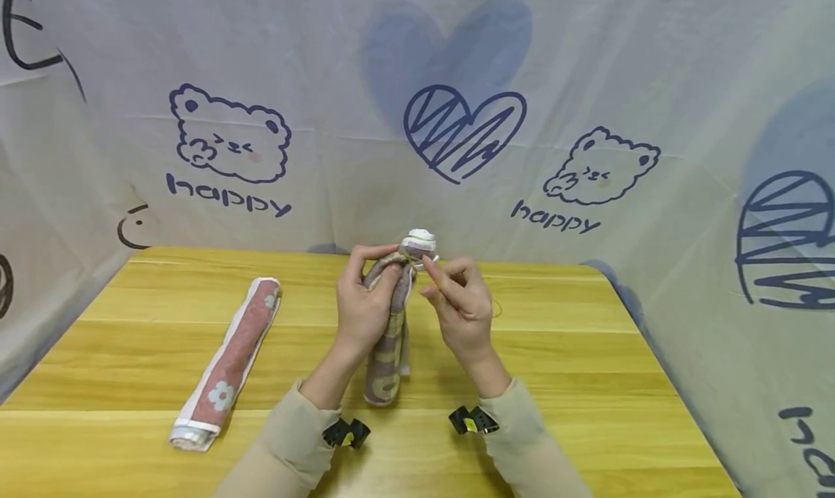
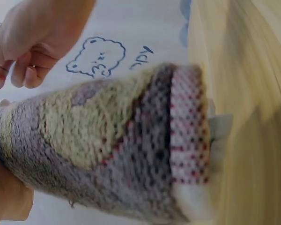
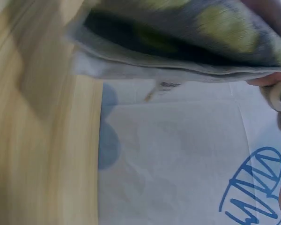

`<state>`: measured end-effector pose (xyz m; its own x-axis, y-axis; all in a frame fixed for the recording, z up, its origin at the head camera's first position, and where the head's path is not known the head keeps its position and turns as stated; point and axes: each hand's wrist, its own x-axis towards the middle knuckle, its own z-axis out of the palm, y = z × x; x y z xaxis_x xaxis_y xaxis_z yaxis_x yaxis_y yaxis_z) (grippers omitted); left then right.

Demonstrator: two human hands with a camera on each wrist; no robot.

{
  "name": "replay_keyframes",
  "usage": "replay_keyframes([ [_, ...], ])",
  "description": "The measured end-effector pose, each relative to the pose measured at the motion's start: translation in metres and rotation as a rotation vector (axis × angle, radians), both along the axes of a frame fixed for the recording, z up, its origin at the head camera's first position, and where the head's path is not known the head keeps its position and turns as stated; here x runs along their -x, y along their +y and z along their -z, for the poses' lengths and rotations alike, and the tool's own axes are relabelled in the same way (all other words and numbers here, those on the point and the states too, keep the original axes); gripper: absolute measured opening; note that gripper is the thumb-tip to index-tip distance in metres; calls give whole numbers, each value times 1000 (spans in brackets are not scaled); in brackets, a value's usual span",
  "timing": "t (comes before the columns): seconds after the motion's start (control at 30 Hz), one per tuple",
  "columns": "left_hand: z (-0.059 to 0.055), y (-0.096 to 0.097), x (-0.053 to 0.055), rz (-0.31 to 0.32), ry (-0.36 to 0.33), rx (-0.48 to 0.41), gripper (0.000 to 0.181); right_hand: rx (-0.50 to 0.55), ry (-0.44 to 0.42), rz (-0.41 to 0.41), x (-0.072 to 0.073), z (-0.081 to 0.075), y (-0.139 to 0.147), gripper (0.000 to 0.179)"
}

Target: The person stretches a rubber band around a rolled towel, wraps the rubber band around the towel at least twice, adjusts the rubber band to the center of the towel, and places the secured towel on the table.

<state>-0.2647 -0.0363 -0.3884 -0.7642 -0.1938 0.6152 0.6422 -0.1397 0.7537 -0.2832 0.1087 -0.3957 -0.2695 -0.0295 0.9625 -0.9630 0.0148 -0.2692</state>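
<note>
A grey-purple and yellow patterned towel (image 1: 386, 353), rolled lengthwise, hangs slanting down in my left hand (image 1: 364, 306). That hand grips the towel near its top, thumb across the front. The towel's white rolled end (image 1: 420, 238) sticks up above the fingers. My right hand (image 1: 466, 311) is close beside this end, its index fingertip right at the roll and the other fingers curled. A thin yellowish rubber band (image 1: 497, 309) loops out past the right hand. In the left wrist view, the towel's stitched hem (image 2: 189, 126) fills the middle.
On the wooden table (image 1: 561, 367), a pink rolled towel (image 1: 238, 349) with white edges and pale flowers lies at the left. A printed cloth (image 1: 352, 143) with bears and hearts hangs behind the table and along its sides.
</note>
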Motion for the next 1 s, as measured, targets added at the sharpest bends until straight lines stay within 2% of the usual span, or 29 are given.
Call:
replay_keyframes([
  [0.1,-3,2,-3,24,-27,-23,25,-6,31,108,1,2,0,47],
  [0.23,-5,2,-4,14,-64,-49,24,-7,-48,163,-1,6,-1,59],
  [0.33,-4,2,-4,-9,-78,-83,22,-12,-147,148,-4,8,-2,61],
  [0.43,-3,2,-4,-43,-62,-104,21,16,-254,73,-8,9,-5,62],
  [0.5,-2,2,-3,-64,-42,-116,20,82,-292,19,-11,7,-9,61],
  [0.6,-3,5,-5,-78,-15,-123,20,203,-216,-12,-16,4,-14,54],
  [0.7,-6,7,-6,-70,2,-131,20,282,-79,37,-18,0,-17,36],
  [0.77,-7,8,-7,-68,8,-132,20,304,-39,71,-19,-3,-17,31],
  [0.83,-8,8,-7,-58,6,-140,20,306,-58,84,-19,-4,-17,32],
  [1.0,-6,6,-6,-52,-36,-146,19,240,-218,83,-18,-1,-15,48],
])
